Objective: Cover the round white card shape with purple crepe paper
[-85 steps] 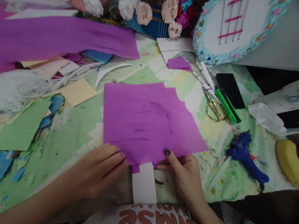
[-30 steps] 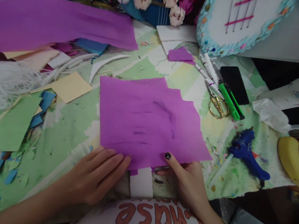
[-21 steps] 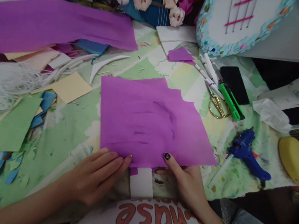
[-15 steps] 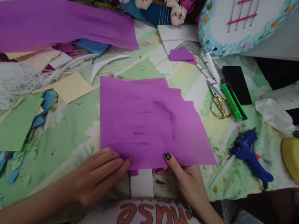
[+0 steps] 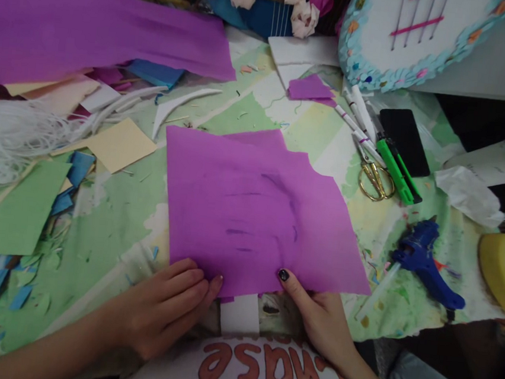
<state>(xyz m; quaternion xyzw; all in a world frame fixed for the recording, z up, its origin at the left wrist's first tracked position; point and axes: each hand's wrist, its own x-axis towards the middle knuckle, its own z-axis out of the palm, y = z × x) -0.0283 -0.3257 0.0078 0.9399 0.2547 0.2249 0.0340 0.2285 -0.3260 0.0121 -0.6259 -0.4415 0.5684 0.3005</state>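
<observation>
The purple sheet (image 5: 255, 207) lies near the middle of the table's (image 5: 110, 223) near edge, over a white strip (image 5: 239, 318) whose end pokes out towards the person. The left hand (image 5: 167, 303) rests bent fingers on the sheet's near left corner; its thumb is hidden, so I cannot tell whether it grips. The right hand (image 5: 318, 315) pinches the sheet's near edge, thumb on top and fingers out of sight below. Dark streaks run across the sheet (marks or creases, I can't tell which).

The step in hand looks like setting the sheet straight over the white strip. The next move seems to call for an even hold at both ends, so that the near edge neither skews nor tears.

Towards the table's right edge, the glue gun (image 5: 424, 262) lies well apart from the right hand, with the scissors (image 5: 376, 182) and green cutter (image 5: 398, 171) beyond it.
</observation>
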